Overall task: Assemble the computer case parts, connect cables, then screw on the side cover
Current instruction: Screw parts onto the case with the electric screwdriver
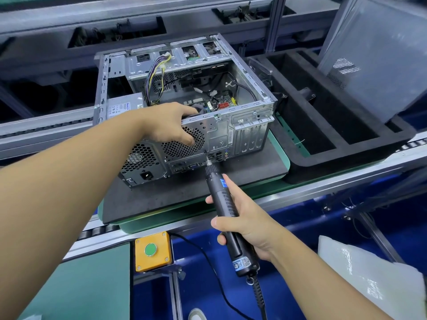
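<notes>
One open silver computer case [242,125], wiring and board exposed, lies on one black pad [184,192] on a factory roller line [97,231], left hand [168,122] clutching its rear top edge, right hand [245,222] wrapped round one black electric screwdriver [221,195] tipped against its rear panel, one foam tray [346,158] beside it.

Person's arms and hands, viewed from the head-worn camera.
The left hand [168,125] and right hand [245,225] are ungloved, with short, plain nails. The left forearm [69,181] and right forearm [323,280] are bare along their whole visible length. A pale, rounded shoe toe [196,314] shows at the lower edge.
</notes>
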